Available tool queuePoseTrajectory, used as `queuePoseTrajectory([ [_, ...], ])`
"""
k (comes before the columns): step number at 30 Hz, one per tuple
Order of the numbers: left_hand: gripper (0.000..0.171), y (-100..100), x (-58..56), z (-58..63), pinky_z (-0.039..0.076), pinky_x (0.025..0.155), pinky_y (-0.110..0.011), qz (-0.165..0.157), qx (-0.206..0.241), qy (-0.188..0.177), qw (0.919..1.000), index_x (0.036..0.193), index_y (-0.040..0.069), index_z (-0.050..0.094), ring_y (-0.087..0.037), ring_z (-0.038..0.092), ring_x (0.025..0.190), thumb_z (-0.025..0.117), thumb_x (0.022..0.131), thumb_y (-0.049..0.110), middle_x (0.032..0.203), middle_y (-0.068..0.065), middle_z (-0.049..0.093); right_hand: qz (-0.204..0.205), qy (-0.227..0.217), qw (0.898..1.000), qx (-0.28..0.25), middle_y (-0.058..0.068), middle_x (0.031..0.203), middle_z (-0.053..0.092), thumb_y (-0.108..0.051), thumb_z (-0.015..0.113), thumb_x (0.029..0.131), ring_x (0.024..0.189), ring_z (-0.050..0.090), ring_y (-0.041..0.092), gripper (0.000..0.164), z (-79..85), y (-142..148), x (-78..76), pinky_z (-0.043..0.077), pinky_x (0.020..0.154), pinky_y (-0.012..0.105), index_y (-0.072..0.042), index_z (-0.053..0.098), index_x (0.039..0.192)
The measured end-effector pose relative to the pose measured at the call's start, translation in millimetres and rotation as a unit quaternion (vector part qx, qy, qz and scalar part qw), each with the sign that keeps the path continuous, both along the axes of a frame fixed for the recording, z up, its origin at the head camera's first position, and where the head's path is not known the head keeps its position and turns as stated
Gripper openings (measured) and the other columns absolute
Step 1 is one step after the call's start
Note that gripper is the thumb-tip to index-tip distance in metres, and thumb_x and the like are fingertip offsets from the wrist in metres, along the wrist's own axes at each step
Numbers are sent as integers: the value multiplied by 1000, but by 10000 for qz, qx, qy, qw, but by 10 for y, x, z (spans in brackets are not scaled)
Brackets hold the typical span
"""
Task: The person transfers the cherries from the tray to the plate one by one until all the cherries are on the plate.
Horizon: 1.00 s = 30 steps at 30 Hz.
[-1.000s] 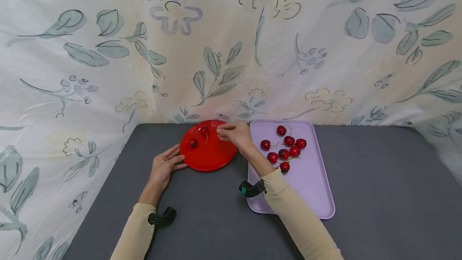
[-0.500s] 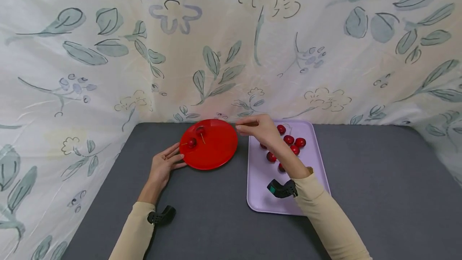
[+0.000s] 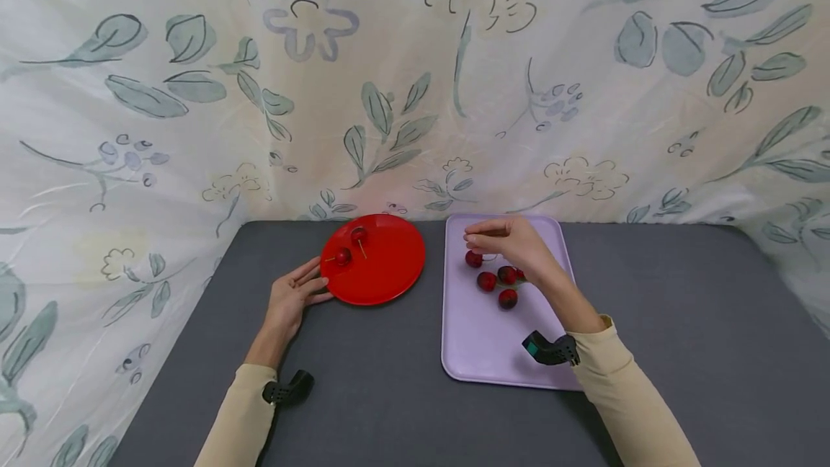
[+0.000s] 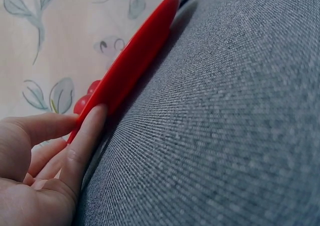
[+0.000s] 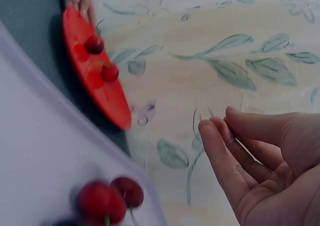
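My left hand [image 3: 288,303] pinches the near-left rim of a red plate [image 3: 389,265]. In the left wrist view, the thumb and fingers lie on either side of that rim [image 4: 135,51]. Two cherries with stems, one [image 3: 343,256] nearer me and one [image 3: 359,235] farther back, sit on the plate's left part. My right hand [image 3: 515,243] is above the back of a lilac tray [image 3: 493,344], its fingers loosely bent and nothing between them. Several dark red cherries [image 3: 486,281] lie on the tray beneath it, and the hand and wrist hide others.
The plate and tray stand side by side on a dark grey cloth-covered table [image 3: 376,380], a narrow strip between them. A flowered curtain [image 3: 402,92] hangs along the table's back edge. Each wrist wears a black camera band [image 3: 551,349].
My right hand has moved right, from over the plate to over the tray. The left hand keeps its hold on the plate, and the two cherries there have barely shifted.
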State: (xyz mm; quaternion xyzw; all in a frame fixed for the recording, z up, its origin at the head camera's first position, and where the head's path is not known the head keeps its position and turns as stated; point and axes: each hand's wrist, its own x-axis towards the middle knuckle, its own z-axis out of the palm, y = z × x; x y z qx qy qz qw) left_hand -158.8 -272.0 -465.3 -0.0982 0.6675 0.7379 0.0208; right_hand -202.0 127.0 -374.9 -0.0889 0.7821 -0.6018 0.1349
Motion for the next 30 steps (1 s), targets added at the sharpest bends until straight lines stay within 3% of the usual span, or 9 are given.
queuePoseTrajectory([
  [3, 57, 2, 3, -5, 61, 78, -33, -4, -9, -11, 10000, 148, 0, 40, -9, 70, 94, 60, 95, -1, 149, -20, 42, -57, 166, 9989, 443, 15, 109, 72, -21, 72, 91, 101, 69, 32, 35, -68, 119, 37, 55, 94, 37, 1, 69, 118],
  [7, 57, 6, -1, -10, 61, 78, -33, 7, -3, -31, 10000, 148, 0, 40, -9, 70, 93, 60, 95, -1, 149, -19, 42, 16, 707, 9923, 1018, 15, 105, 73, -14, 72, 90, 95, 70, 31, 29, -159, 282, 97, 59, 81, 26, 2, 71, 114],
  [11, 58, 6, -1, -8, 61, 78, -33, 25, -2, -62, 10000, 149, 1, 39, -9, 70, 94, 61, 95, -1, 150, -18, 42, 68, 1440, 9755, 1659, 13, 99, 74, -7, 74, 87, 87, 70, 24, 21, -248, 430, 157, 60, 69, 25, 2, 75, 106],
  [15, 58, -1, 3, -8, 61, 79, -33, 20, 15, -59, 10000, 149, 1, 40, -9, 69, 95, 61, 95, -1, 149, -18, 42, 83, 1976, 9570, 2121, 12, 94, 74, -4, 77, 83, 83, 70, 22, 16, -333, 544, 208, 61, 72, 31, -1, 77, 98],
  [18, 58, -1, 5, -1, 61, 78, -33, 15, 5, -45, 10000, 148, 2, 40, -9, 69, 95, 61, 95, 0, 149, -18, 43, 216, 2126, 9502, 2271, 10, 91, 74, -2, 78, 81, 83, 70, 21, 14, -392, 610, 247, 61, 76, 37, -3, 78, 95],
  [25, 57, 1, 7, -3, 61, 78, -33, 15, -27, -13, 10000, 149, 1, 39, -8, 69, 95, 60, 95, -1, 150, -18, 42, 837, 2545, 9262, 2654, 3, 93, 73, 4, 79, 77, 85, 68, 18, 23, -508, 662, 287, 60, 80, 39, -5, 77, 97],
  [30, 57, 7, 13, -11, 61, 78, -33, -17, -50, 40, 10000, 149, 0, 38, -8, 69, 94, 59, 95, -3, 149, -20, 41, 1000, 2934, 9093, 2775, 2, 90, 74, 6, 81, 74, 84, 69, 17, 24, -531, 644, 278, 60, 79, 39, -6, 78, 94],
])
